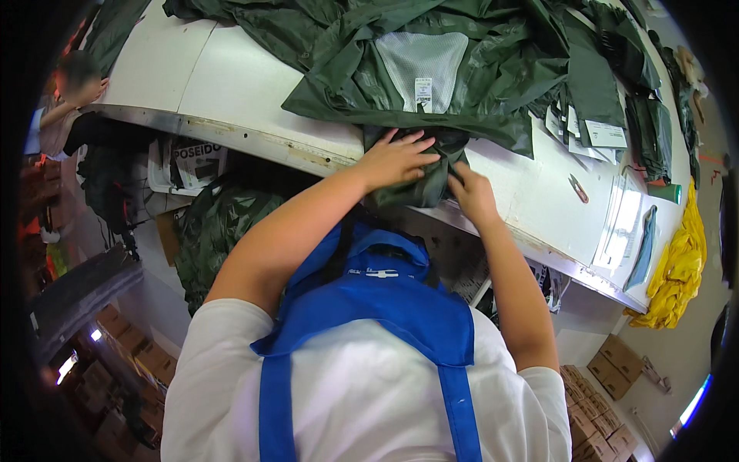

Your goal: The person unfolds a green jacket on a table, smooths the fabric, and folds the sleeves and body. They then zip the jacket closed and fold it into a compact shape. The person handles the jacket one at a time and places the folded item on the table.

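A dark green rain jacket (493, 77) is spread on the white table in front of me, its white mesh lining (423, 58) and a small label (423, 91) facing up. From its near edge a bunched dark green piece, which looks like the hood (412, 194), hangs over the table's front edge. My left hand (396, 160) lies on top of this hood with fingers spread. Beside it, my right hand (475, 194) has its fingers closed at the hood's right side, seemingly pinching the fabric; the fingertips are partly hidden.
Thread snips (578, 189) lie on the table to the right, near paper tags (604, 135) and a clear plastic sleeve (618, 223). Yellow fabric (677, 269) hangs at the right end. Green garments (219, 231) fill a shelf below. Another person (73, 100) is at far left.
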`<control>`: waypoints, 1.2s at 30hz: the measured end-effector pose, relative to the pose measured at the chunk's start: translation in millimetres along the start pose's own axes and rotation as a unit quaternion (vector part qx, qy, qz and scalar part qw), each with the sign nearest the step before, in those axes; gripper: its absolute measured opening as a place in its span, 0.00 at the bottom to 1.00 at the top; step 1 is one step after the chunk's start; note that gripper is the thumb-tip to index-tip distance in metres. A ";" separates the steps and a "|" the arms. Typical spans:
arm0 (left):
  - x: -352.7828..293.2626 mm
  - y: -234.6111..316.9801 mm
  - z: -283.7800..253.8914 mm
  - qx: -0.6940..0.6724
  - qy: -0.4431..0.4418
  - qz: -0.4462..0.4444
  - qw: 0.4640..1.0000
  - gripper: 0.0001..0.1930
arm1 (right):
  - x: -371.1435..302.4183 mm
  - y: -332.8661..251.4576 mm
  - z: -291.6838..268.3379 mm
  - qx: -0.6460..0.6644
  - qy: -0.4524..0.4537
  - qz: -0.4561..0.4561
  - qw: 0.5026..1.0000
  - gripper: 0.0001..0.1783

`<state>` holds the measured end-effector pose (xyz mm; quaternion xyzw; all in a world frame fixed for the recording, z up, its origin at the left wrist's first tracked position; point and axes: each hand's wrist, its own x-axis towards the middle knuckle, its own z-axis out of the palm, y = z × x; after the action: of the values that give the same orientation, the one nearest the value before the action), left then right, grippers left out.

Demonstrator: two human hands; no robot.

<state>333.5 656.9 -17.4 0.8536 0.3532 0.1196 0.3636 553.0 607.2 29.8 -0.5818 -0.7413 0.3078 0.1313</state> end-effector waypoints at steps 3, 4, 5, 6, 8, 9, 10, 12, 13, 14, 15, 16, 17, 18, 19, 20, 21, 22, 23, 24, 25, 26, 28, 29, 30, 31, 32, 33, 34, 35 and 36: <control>-0.6 18.5 -41.4 -0.409 0.142 -0.124 0.893 0.14 | 24.7 3.2 1.3 -0.069 -0.027 0.093 0.993 0.13; -6.3 37.6 -57.3 -0.202 0.206 -0.026 0.957 0.11 | 32.1 -6.6 -0.6 -0.099 -0.057 0.118 0.986 0.14; -12.2 55.9 -65.1 0.015 0.259 0.074 0.963 0.09 | 37.4 -13.6 -3.7 -0.128 -0.086 0.143 0.978 0.16; -14.3 69.4 -56.9 0.041 0.218 0.099 0.970 0.08 | 38.9 -7.4 0.0 -0.131 -0.084 0.142 0.978 0.18; -13.7 80.2 -31.0 0.098 0.098 0.083 0.987 0.07 | 35.4 -10.2 -6.5 -0.119 -0.083 0.149 0.978 0.18; -13.7 71.9 -22.4 0.141 0.020 0.035 0.989 0.08 | 35.3 -14.2 -10.0 -0.116 -0.100 0.166 0.974 0.18; -14.4 60.5 -6.8 0.153 0.038 0.043 0.987 0.08 | 34.6 -10.6 -7.2 -0.106 -0.086 0.163 0.977 0.19; -16.7 40.6 4.3 0.154 0.068 0.045 0.985 0.08 | 28.5 -34.5 -5.0 -0.127 0.022 0.138 0.982 0.20; -21.3 36.7 5.9 0.129 0.075 0.042 0.988 0.09 | 24.7 -49.2 -8.8 -0.175 0.164 -0.053 0.969 0.21; -24.4 34.8 4.7 0.119 0.093 0.045 0.988 0.08 | 12.7 -45.4 -3.2 -0.158 0.156 -0.099 0.970 0.21; -24.1 31.7 6.8 0.101 0.111 0.049 0.987 0.08 | 4.7 -36.2 1.7 -0.136 0.123 -0.190 0.965 0.20; -21.4 26.2 8.8 0.096 0.095 0.036 0.990 0.08 | -0.7 -32.2 4.4 -0.137 0.105 -0.189 0.967 0.21; -13.9 22.1 7.2 0.089 0.078 0.027 0.993 0.08 | -5.2 -27.3 3.5 -0.141 0.089 -0.184 0.969 0.22; -7.8 27.7 -5.4 0.050 0.017 -0.028 0.998 0.10 | -4.3 -22.9 -1.1 -0.147 0.070 -0.178 0.970 0.22; 0.1 31.8 -13.6 -0.022 -0.011 -0.122 0.992 0.12 | 0.7 -19.6 -8.7 -0.184 0.066 -0.196 0.961 0.23; 3.7 28.5 -17.8 -0.044 -0.003 -0.147 0.988 0.13 | 7.7 -24.6 -12.3 -0.182 0.086 -0.210 0.957 0.22; 5.1 21.7 -17.4 -0.067 0.006 -0.172 0.983 0.13 | 13.6 -30.5 -15.1 -0.178 0.104 -0.224 0.952 0.21; 6.7 9.6 -13.9 -0.104 0.017 -0.155 0.982 0.11 | 17.8 -30.6 -17.7 -0.174 0.086 -0.250 0.948 0.19; 8.7 5.0 -15.8 -0.119 0.001 -0.153 0.981 0.10 | 20.1 -26.4 -19.2 -0.171 0.068 -0.273 0.944 0.17; 6.2 8.3 -10.7 -0.129 0.011 -0.193 0.973 0.11 | 28.7 -17.4 -15.3 -0.142 0.055 -0.280 0.948 0.12; 7.5 12.1 -7.8 -0.141 0.020 -0.227 0.963 0.11 | 39.6 -3.4 -9.3 -0.110 0.042 -0.297 0.948 0.08; 4.9 29.0 -18.3 0.033 0.062 -0.138 0.988 0.13 | 46.5 1.5 -4.5 -0.095 0.045 -0.273 0.956 0.07; -9.1 69.2 -44.2 0.247 0.108 -0.002 0.963 0.15 | 54.5 13.3 3.9 -0.055 0.041 -0.241 0.968 0.05; -12.9 58.5 -26.0 0.264 0.134 0.017 0.955 0.13 | 49.7 8.9 1.6 -0.052 0.027 -0.210 0.976 0.04; -13.1 39.3 -16.1 0.241 0.145 0.032 0.959 0.13 | 52.0 3.1 -0.6 -0.048 0.035 -0.205 0.977 0.05; -10.6 32.7 -11.5 0.211 0.152 0.054 0.964 0.13 | 49.1 3.6 -2.7 -0.046 0.043 -0.192 0.979 0.07; -4.3 37.1 -17.5 0.186 0.063 -0.005 0.980 0.12 | 44.5 6.3 -4.9 -0.066 0.054 -0.215 0.973 0.10; 6.7 35.3 -31.0 0.162 -0.030 -0.060 0.985 0.11 | 49.1 6.2 -9.7 -0.086 0.068 -0.236 0.966 0.14; 6.1 21.8 -26.9 0.151 0.008 -0.040 0.988 0.10 | 47.3 0.4 -14.6 -0.082 0.063 -0.260 0.960 0.17; 6.6 7.4 -20.3 0.132 0.039 -0.008 0.990 0.10 | 46.2 -3.5 -21.8 -0.084 0.062 -0.269 0.958 0.20; 12.7 5.4 -27.2 0.135 0.009 -0.024 0.991 0.10 | 47.4 6.3 -20.3 -0.098 0.040 -0.271 0.957 0.25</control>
<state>332.9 677.6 5.0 0.8851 0.3897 0.0696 0.2448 555.4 658.9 34.0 -0.3811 -0.8918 0.1626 0.1815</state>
